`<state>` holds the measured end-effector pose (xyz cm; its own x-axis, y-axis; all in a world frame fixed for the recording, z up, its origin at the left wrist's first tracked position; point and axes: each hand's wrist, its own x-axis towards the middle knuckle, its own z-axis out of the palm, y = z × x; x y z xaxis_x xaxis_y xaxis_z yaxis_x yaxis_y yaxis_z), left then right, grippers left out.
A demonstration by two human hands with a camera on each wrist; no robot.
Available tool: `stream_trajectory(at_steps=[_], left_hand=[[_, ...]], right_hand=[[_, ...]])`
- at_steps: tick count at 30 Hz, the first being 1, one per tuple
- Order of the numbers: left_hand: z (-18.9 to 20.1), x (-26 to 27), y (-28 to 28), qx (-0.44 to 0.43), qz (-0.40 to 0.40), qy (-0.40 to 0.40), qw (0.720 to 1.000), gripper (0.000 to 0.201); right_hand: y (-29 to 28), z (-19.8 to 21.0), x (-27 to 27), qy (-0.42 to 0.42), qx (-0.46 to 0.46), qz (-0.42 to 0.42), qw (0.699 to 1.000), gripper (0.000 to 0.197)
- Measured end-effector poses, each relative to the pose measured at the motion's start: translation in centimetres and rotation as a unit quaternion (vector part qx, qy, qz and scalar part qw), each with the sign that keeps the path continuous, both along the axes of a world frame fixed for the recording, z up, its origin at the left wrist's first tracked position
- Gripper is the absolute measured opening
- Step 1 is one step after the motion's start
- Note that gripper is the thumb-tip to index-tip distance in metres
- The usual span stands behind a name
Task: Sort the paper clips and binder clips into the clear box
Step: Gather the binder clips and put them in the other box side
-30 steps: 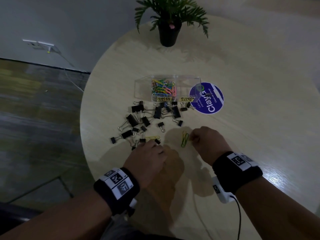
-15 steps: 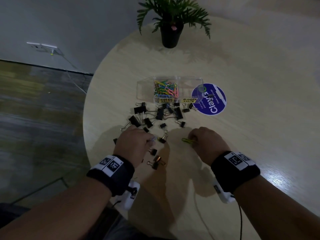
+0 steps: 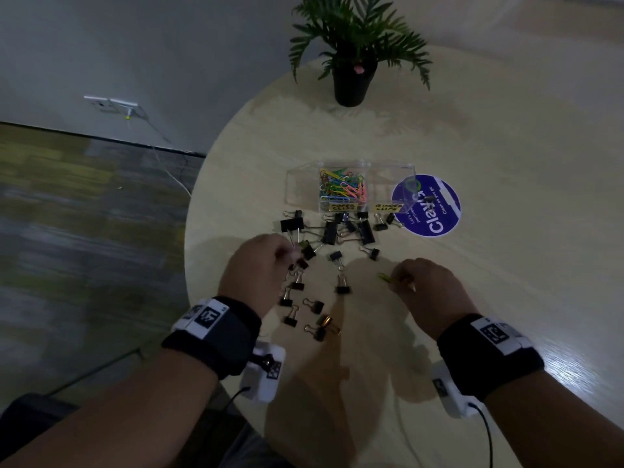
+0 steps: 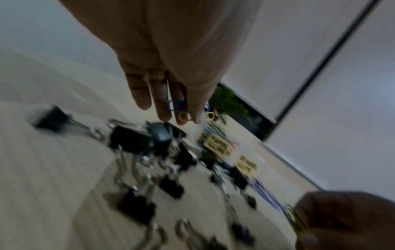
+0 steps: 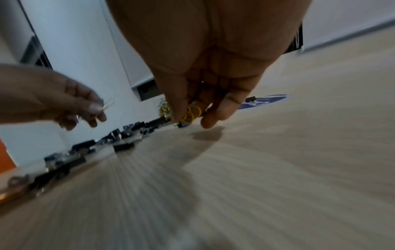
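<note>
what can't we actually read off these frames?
- Head view: left hand hides the paper clips it holds; only the left wrist view shows them.
- Left wrist view: motion blur smears the binder clips and box labels.
- Head view: right hand covers most of its yellow clips; count unclear.

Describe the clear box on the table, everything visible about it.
The clear box is a transparent, plastic-looking tray with no lid on, standing flat on the round table beyond both hands. A divider splits it: one compartment holds a heap of coloured paper clips, the one beside it looks nearly empty. Two yellow handwritten labels sit on its near wall. Black binder clips lie just before it. Its right end overlaps a blue sticker. Neither hand touches it.
</note>
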<state>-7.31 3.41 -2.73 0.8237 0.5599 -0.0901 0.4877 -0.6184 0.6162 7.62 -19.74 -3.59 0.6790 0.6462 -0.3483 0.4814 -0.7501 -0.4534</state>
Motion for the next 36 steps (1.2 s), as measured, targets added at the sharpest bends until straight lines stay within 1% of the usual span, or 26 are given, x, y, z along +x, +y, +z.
stream_trajectory(at_steps=[2, 4, 5, 6, 8, 10, 13, 15, 16, 17, 19, 20, 21, 22, 23, 25, 27, 29, 32, 33, 34, 36], left_hand=[[0.3, -0.9, 1.5, -0.055, 0.084, 0.001, 0.995, 0.006], [0.2, -1.9, 1.7, -0.126, 0.145, -0.008, 0.981, 0.004], [0.0, -2.5, 1.4, -0.145, 0.17, -0.011, 0.975, 0.005], [-0.2, -3.3, 1.0, -0.154, 0.189, -0.006, 0.97, 0.006], [-0.9, -4.7, -0.1, -0.165, 0.2, 0.012, 0.966, 0.005], [-1.6, -5.7, -0.9, -0.175, 0.185, 0.015, 0.967, 0.004], [-1.7, -5.7, -2.2, -0.205, 0.165, 0.005, 0.965, 0.011], [-1.4, -5.3, -3.4, -0.246, 0.143, 0.003, 0.959, 0.012], [-1.1, -5.1, -3.8, -0.263, 0.133, 0.004, 0.955, 0.01], [-0.8, -4.7, -3.8, -0.267, 0.127, 0.001, 0.955, 0.008], [-0.4, -3.5, -2.7, -0.238, 0.127, -0.026, 0.963, 0.005], [-0.3, -2.5, -1.7, -0.217, 0.125, -0.044, 0.967, 0.004], [-0.3, -1.4, -0.4, -0.199, 0.111, -0.059, 0.972, 0.004], [-0.2, -0.3, 0.9, -0.185, 0.085, -0.058, 0.977, 0.007], [-0.3, 0.8, 2.1, -0.177, 0.048, -0.037, 0.982, 0.008], [-0.8, 2.0, 3.5, -0.145, -0.04, 0.033, 0.988, 0.009], [-1.5, 2.1, 3.5, -0.097, -0.122, 0.076, 0.985, 0.01], [-2.0, 1.4, 2.8, -0.079, -0.163, 0.083, 0.98, 0.01], [-2.0, 0.1, 1.7, -0.089, -0.177, 0.073, 0.977, 0.009], [-1.7, -0.2, 1.5, -0.099, -0.165, 0.06, 0.979, 0.008], [-1.1, -0.3, 1.4, -0.108, -0.139, 0.037, 0.984, 0.006], [-0.2, 0.3, 1.6, -0.115, -0.055, -0.019, 0.992, 0.005]], right_hand=[[1.6, 0.3, 0.4, -0.002, 0.068, 0.018, 0.998, 0.006], [3.8, 0.2, 1.0, -0.008, 0.131, 0.06, 0.99, 0.008], [5.0, 0.1, 1.3, -0.001, 0.149, 0.074, 0.986, 0.01], [6.0, -0.1, 1.4, 0.015, 0.151, 0.078, 0.985, 0.011], [7.0, -0.7, 1.2, 0.044, 0.112, 0.081, 0.989, 0.01], [6.6, -1.3, 0.5, 0.047, 0.092, 0.099, 0.99, 0.009], [4.5, -1.3, -1.2, 0.054, 0.068, 0.16, 0.983, 0.011], [2.8, -0.8, -2.0, 0.075, 0.071, 0.171, 0.98, 0.01], [2.2, -0.4, -2.0, 0.066, 0.093, 0.171, 0.979, 0.011], [2.0, -0.2, -1.6, 0.039, 0.122, 0.172, 0.977, 0.011], [2.1, -0.2, 0.1, -0.019, 0.161, 0.143, 0.976, 0.011], [2.5, -0.2, 1.1, -0.027, 0.161, 0.114, 0.98, 0.011], [3.0, -0.2, 2.0, -0.014, 0.153, 0.088, 0.984, 0.012], [3.6, -0.3, 2.7, 0.008, 0.14, 0.073, 0.987, 0.013], [4.0, -0.4, 3.0, 0.028, 0.121, 0.067, 0.99, 0.013], [4.7, -0.7, 2.6, 0.05, 0.082, 0.065, 0.993, 0.009], [4.7, -1.1, 1.4, 0.056, 0.071, 0.071, 0.993, 0.006], [4.3, -1.3, 0.2, 0.047, 0.082, 0.088, 0.992, 0.006], [3.1, -1.1, -0.9, 0.051, 0.098, 0.101, 0.989, 0.01], [2.7, -0.8, -1.0, 0.055, 0.11, 0.092, 0.988, 0.011], [2.4, -0.3, -1.0, 0.057, 0.132, 0.076, 0.987, 0.012], [2.2, 0.6, -0.4, 0.034, 0.176, 0.015, 0.984, 0.016]])
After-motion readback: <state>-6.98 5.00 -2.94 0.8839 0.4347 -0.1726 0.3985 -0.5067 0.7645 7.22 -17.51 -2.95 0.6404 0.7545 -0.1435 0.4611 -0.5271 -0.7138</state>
